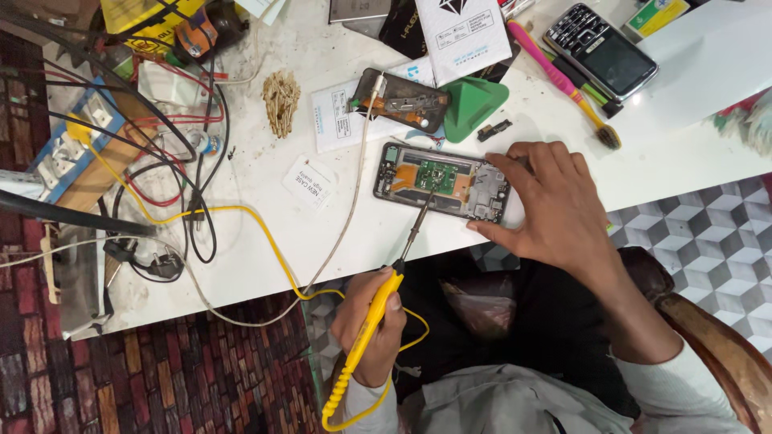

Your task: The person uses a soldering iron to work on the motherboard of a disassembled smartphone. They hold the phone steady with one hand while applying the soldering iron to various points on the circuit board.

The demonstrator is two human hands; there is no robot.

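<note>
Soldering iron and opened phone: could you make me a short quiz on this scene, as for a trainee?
1. True or false: the left hand grips the yellow soldering iron.
2. Where is the iron's tip? A: on the board inside the opened phone. B: on the pink toothbrush. C: on the green plastic pick.
3. Fill in: the right hand lies with spread fingers on one end of the ____.

Key: 1 true; 2 A; 3 phone.
</note>
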